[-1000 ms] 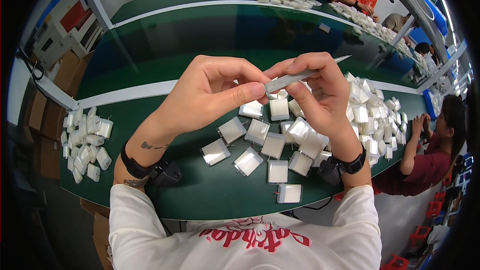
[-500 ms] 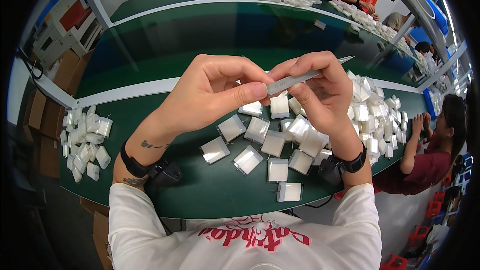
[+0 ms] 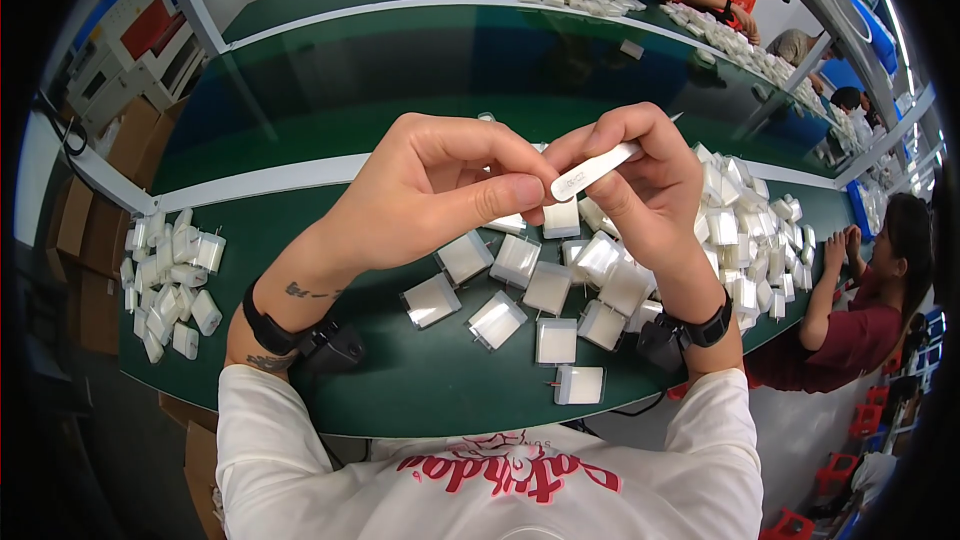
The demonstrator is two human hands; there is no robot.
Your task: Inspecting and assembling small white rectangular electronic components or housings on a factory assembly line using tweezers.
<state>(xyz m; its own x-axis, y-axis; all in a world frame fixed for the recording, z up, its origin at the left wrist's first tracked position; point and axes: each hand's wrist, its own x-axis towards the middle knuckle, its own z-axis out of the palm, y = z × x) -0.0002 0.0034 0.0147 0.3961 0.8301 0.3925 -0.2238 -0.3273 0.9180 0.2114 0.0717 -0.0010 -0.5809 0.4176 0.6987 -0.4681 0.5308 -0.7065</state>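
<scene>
In my right hand [image 3: 645,180] I grip a pair of metal tweezers [image 3: 598,168], blunt end toward my left hand and pointed tip showing beyond my fingers. My left hand [image 3: 430,185] is closed, thumb and forefinger pinched together right beside that blunt end. Whatever those fingertips hold, if anything, is hidden. Below both hands, several white blocks in clear plastic casings [image 3: 547,288] with thin metal pins lie scattered on the green table [image 3: 400,380].
A small pile of similar blocks [image 3: 165,285] lies at the left, a larger heap [image 3: 740,230] at the right. A white metal rail [image 3: 260,180] crosses behind my hands. Seated at the right is a person in a dark red shirt [image 3: 855,335]; others work at the far table.
The tweezers have turned in my right hand: their blunt end has shifted slightly right and down, and less of the tip shows. My left fingertips have moved slightly right.
</scene>
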